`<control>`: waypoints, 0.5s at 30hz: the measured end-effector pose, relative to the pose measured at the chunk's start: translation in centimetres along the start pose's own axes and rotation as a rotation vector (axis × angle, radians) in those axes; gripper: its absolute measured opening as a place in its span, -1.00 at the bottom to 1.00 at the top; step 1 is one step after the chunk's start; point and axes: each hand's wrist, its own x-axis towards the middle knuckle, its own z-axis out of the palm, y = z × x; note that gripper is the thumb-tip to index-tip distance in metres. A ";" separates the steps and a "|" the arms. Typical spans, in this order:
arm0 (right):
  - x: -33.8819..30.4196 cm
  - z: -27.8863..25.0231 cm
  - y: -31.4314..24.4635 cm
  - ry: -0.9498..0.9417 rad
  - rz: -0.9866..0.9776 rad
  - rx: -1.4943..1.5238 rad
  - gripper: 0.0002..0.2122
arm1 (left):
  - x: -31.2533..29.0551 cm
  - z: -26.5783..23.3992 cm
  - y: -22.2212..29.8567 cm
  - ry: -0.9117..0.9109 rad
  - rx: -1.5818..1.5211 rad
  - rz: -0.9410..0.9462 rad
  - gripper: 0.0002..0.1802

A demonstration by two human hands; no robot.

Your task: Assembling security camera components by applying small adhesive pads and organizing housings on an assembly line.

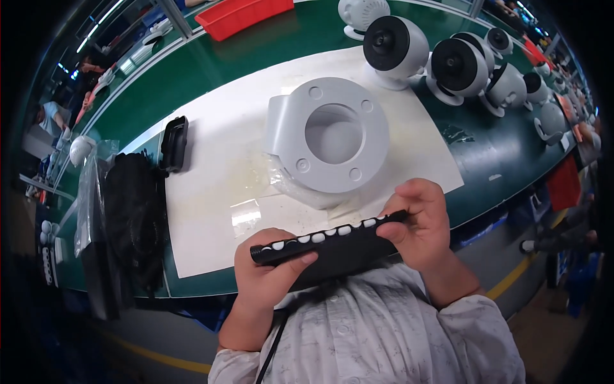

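Observation:
My left hand [263,272] grips the left end of a black panel [345,253] in front of my body, thumb on its near face. A row of white oval pieces runs along the panel's upper edge; its exact kind is unclear. At the other end, my right hand [419,224] pinches a corner between thumb and fingers. Just beyond the panel stands a large white round housing [377,137] with a wide central hole and several small round recesses on its rim. It rests on a white sheet [211,160] over the green table.
Several white ball-shaped devices with black fronts [457,67] stand at the back right. On the left lie a small black tray [174,144], a black bundle [134,217] and clear plastic bags [91,205]. A red bin [243,16] sits at the far edge.

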 end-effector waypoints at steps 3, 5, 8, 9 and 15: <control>0.0 0.0 -0.3 0.018 0.107 0.173 -0.66 | 0.2 0.3 0.2 0.045 0.013 0.046 -0.85; 0.1 -0.3 -0.2 0.047 0.173 0.264 -0.68 | 0.1 0.4 0.2 0.046 0.032 0.060 -0.85; 0.3 -1.0 0.4 -0.055 0.186 0.332 -0.72 | 0.3 0.3 0.2 0.037 0.051 0.118 -0.85; 0.4 -1.1 0.4 -0.024 0.099 0.144 -0.72 | 0.3 0.3 0.2 0.024 0.076 0.091 -0.84; 0.9 -0.5 -0.2 0.041 -0.191 -0.149 -0.69 | 0.2 0.5 0.1 0.002 0.140 0.097 -0.82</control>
